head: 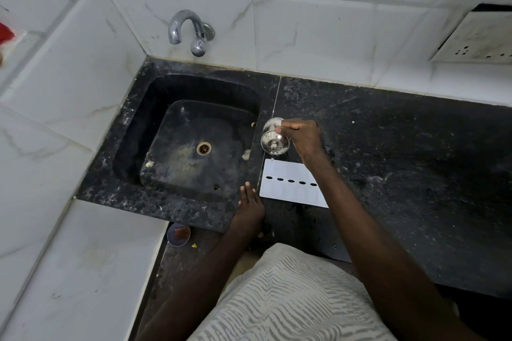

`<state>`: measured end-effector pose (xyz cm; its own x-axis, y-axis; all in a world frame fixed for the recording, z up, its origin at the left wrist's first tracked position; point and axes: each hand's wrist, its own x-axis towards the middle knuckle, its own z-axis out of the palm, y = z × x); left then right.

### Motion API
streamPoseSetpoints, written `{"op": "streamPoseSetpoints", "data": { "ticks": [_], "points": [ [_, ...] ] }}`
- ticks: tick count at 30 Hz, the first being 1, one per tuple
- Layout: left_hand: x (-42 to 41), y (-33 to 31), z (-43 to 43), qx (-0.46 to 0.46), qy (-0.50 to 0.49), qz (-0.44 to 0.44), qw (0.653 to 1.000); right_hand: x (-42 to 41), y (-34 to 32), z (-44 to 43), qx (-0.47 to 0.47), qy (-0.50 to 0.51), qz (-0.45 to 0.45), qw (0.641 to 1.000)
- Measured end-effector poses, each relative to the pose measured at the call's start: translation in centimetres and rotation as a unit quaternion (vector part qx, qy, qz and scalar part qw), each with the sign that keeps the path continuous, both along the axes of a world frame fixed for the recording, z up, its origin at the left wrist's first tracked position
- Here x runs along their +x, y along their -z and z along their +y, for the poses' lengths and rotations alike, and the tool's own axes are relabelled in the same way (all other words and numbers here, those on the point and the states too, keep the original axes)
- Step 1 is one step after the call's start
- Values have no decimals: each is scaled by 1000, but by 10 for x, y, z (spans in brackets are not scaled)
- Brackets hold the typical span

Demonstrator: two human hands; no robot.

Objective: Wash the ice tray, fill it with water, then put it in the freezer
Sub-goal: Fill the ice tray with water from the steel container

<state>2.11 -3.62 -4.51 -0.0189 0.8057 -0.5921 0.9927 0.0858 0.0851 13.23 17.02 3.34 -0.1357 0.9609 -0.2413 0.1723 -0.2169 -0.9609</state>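
Ice tray (288, 194) lies on the black counter (388, 147), right hand (304, 137) pinches a steel strainer (273, 143), left hand (250, 207) rests spread flat.

Left of the right hand (303, 137), which holds a strainer (274, 142), the sink (130, 133) lies open under the tap (174, 32). The tray (288, 191) blocks just nearer; open table (401, 160) lies rightwards.
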Motion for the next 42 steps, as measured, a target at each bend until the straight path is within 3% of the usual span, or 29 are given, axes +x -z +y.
{"op": "streamPoseSetpoints", "data": {
  "ticks": [11,17,30,42],
  "points": [
    [0,1,0,4,2,6,1000,-3,-1,2,17,-7,-25,1000],
    [2,2,1,-1,-3,7,1000,0,-7,1,-2,7,8,1000],
    [2,2,-1,7,12,16,1000,58,-14,1,-144,136,112,974],
    [2,13,3,-9,5,23,1000,140,-18,-22,-53,65,-32,996]
  ]
}}
